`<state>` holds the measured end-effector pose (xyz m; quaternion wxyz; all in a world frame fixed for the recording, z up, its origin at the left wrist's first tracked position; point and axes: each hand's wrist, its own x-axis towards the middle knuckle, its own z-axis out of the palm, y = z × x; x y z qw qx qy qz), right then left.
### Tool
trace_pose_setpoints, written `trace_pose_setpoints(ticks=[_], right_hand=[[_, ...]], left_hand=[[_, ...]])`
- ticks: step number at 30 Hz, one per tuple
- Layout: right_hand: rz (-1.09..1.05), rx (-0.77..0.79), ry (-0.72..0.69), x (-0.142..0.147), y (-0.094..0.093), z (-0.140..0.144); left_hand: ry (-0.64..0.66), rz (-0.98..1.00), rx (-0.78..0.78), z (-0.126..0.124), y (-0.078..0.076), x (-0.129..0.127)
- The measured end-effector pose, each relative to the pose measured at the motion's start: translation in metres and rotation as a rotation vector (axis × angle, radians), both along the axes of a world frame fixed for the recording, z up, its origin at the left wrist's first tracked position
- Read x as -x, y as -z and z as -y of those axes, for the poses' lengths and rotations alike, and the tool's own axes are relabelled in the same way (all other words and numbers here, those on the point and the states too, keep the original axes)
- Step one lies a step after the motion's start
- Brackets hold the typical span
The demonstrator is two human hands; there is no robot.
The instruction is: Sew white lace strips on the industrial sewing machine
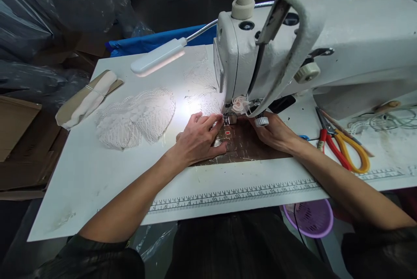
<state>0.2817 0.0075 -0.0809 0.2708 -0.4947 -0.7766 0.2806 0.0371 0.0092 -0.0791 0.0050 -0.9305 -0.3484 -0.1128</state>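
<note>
A white sewing machine (pixel 325 40) stands on the white table (pixel 97 170). My left hand (pixel 198 137) lies flat with spread fingers on a piece of white lace right at the presser foot (pixel 230 118). My right hand (pixel 275 133) rests to the right of the foot, behind the needle area, its fingertips hidden by the machine's guard. Both hands lie over the brown metal plate (pixel 247 148) under the needle. A small bunch of lace (pixel 239 104) sits beside the needle bar.
A pile of white lace pieces (pixel 133 118) lies left of the machine under a gooseneck lamp (pixel 158 56). A bundle of cloth strips (pixel 86 98) lies at the far left. Red and yellow scissors (pixel 342 144) lie to the right. A purple basket (pixel 309 218) hangs below the table edge.
</note>
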Motion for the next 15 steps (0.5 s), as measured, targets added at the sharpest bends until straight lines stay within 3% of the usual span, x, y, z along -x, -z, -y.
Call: trace_pose_setpoints(ticks=[3,8,15], right_hand=[[0.065,-0.045,-0.044,0.002,0.001,0.009],[0.073,-0.136,0.065,0.008,0.008,0.016],[0.038,-0.195,0.076,0.007,0.017,0.013]], left_hand=[[-0.014,0.014,-0.002,0.000,0.002,0.000],[-0.018,0.063,0.010,-0.001,0.007,0.001],[-0.046,0.089,-0.006,0.000,0.008,0.002]])
